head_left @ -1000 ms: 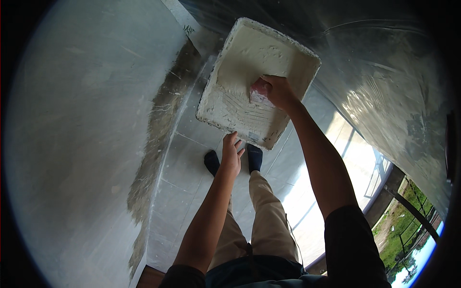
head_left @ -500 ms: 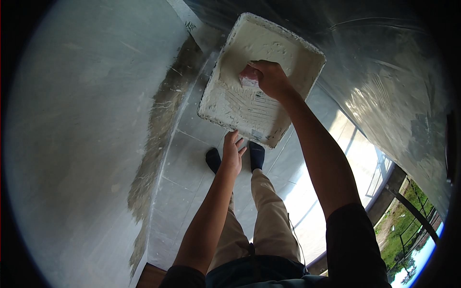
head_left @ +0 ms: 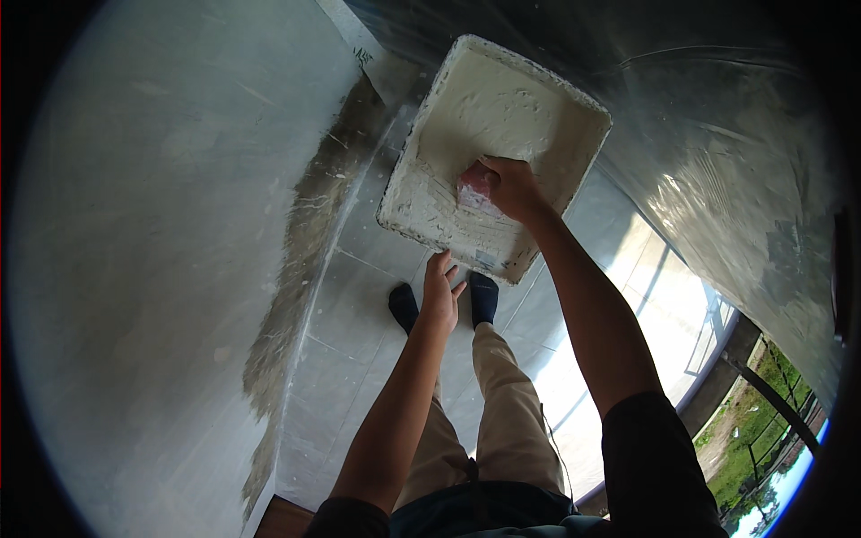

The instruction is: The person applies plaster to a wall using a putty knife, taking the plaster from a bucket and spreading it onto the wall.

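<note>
A large rectangular paint tray (head_left: pixel 584 162), its rim crusted with dried coating, holds thick off-white paint or plaster. Inside it, toward the near half, my right hand (head_left: pixel 515 190) is closed on a reddish, flat-sided tool (head_left: pixel 477 187) smeared with white. Its exact kind I cannot make out. The tool's lower edge rests against the coated, ridged slope of the tray. My left hand (head_left: pixel 439 291) is at the tray's near rim, fingers stretched and apart, with the fingertips at the edge. Whether they bear any of its weight cannot be seen.
On the left rises a grey wall (head_left: pixel 197 224) with a darker, bare strip (head_left: pixel 309 197) along its foot. Plastic sheeting (head_left: pixel 717 170) hangs at the right. My dark-socked feet (head_left: pixel 482 298) stand on the tiled floor (head_left: pixel 341 305). A sunlit opening with railing lies lower right.
My right hand has drawn the reddish tool toward me across the tray's slope. The left hand stays by the near rim, and the whole view has shifted slightly.
</note>
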Demonstrator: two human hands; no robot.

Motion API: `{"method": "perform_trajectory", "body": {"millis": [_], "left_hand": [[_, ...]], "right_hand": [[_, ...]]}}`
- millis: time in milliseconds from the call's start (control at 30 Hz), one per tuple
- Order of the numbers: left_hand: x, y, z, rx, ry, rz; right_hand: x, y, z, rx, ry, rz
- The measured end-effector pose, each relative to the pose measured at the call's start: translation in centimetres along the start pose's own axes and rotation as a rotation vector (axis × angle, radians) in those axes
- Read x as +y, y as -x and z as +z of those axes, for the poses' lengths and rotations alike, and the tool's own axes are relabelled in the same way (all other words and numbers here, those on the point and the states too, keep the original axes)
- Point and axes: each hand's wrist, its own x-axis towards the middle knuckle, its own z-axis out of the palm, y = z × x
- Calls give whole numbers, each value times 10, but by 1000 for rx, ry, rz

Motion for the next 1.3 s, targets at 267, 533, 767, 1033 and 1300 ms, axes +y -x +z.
{"method": "perform_trajectory", "body": {"millis": [267, 533, 767, 1033, 1300], "left_hand": [[1, -1, -20, 88, -96, 95], [57, 9, -39, 215, -430, 508], [149, 77, 5, 311, -553, 1043], [250, 206, 39, 395, -722, 1355], [320, 330, 39, 540, -903, 1801]], "right_hand": [[-3, 35, -7, -100, -369, 420], [-63, 20, -47, -95, -1126, 418], [-144, -11, -121, -179, -1370, 213], [-251, -42, -190, -136, -1509, 118], [-371, -41, -227, -185, -1673, -42]]}}
